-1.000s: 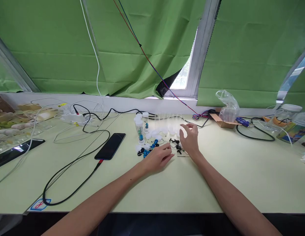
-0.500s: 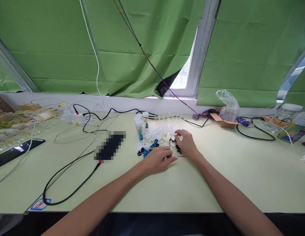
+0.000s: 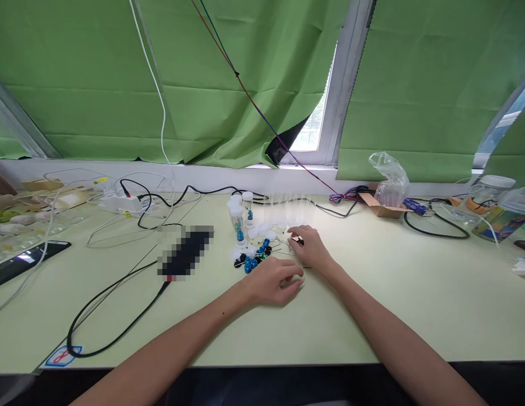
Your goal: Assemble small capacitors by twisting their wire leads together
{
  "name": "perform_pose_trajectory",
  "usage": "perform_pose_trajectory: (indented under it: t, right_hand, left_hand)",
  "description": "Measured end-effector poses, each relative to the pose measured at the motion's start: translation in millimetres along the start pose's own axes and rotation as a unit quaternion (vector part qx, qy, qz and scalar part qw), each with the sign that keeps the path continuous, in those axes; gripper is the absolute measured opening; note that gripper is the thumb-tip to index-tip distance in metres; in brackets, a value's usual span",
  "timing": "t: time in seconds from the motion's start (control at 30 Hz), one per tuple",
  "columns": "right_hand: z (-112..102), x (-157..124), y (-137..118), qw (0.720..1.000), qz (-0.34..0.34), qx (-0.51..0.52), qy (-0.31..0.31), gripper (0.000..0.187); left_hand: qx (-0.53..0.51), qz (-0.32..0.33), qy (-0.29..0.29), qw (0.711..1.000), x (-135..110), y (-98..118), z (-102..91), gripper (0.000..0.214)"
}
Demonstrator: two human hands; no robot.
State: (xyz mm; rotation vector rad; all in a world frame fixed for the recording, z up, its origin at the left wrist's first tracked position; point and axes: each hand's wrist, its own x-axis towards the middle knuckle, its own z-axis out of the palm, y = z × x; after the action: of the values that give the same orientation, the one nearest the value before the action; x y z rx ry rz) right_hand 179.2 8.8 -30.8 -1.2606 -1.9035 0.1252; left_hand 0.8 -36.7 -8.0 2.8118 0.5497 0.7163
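Observation:
My right hand (image 3: pixel 310 247) reaches over small black parts (image 3: pixel 300 241), fingers bent and slightly apart, and covers most of them. My left hand (image 3: pixel 277 281) rests low over the table, thumb apart from the curled fingers, with nothing visible in it. Beside it lie shiny blue beads or balls (image 3: pixel 250 264) mixed with black ones (image 3: pixel 238 263). Thin metal pins or sticks (image 3: pixel 283 246) lie between the hands. Clear tubes with white caps (image 3: pixel 237 225) stand behind the blue pieces, some holding a blue piece. White round caps (image 3: pixel 254 231) lie nearby.
Clear tubes (image 3: pixel 287 208) stand at the back. A blurred-out dark device (image 3: pixel 186 251) with a black cable (image 3: pixel 118 341) lies left. A phone (image 3: pixel 29 262) lies far left. A cardboard box with a plastic bag (image 3: pixel 384 208) and jars (image 3: pixel 505 214) stand right.
My right hand has moved left and now covers more of the black parts. My left thumb is farther from the fingers. The view has shifted slightly.

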Motion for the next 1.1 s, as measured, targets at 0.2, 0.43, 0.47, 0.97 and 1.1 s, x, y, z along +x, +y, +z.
perform_pose_trajectory:
  t: [0.2,0.43,0.47,0.97,1.1]
  right_hand:
    - [14,-4,-21,0.994,-0.074,0.066,-0.052,0.025]
    - [21,-7,-27,0.985,-0.108,0.068,-0.112,0.023]
    - [21,-8,-27,0.985,-0.108,0.068,-0.117,0.023]
    - [23,-9,-26,0.98,-0.088,0.092,-0.154,0.017]
    - [23,-9,-26,0.979,-0.076,0.103,-0.157,0.014]
  left_hand:
    - [0.026,0.113,0.019,0.993,1,11,13.2,0.028]
    - [0.045,0.143,0.019,0.989,3,10,19.3,0.028]
    - [0.048,0.145,0.019,0.988,3,10,19.2,0.028]
    - [0.05,0.146,0.042,0.987,2,6,22.6,0.029]
    - [0.044,0.142,0.05,0.988,2,5,22.3,0.029]
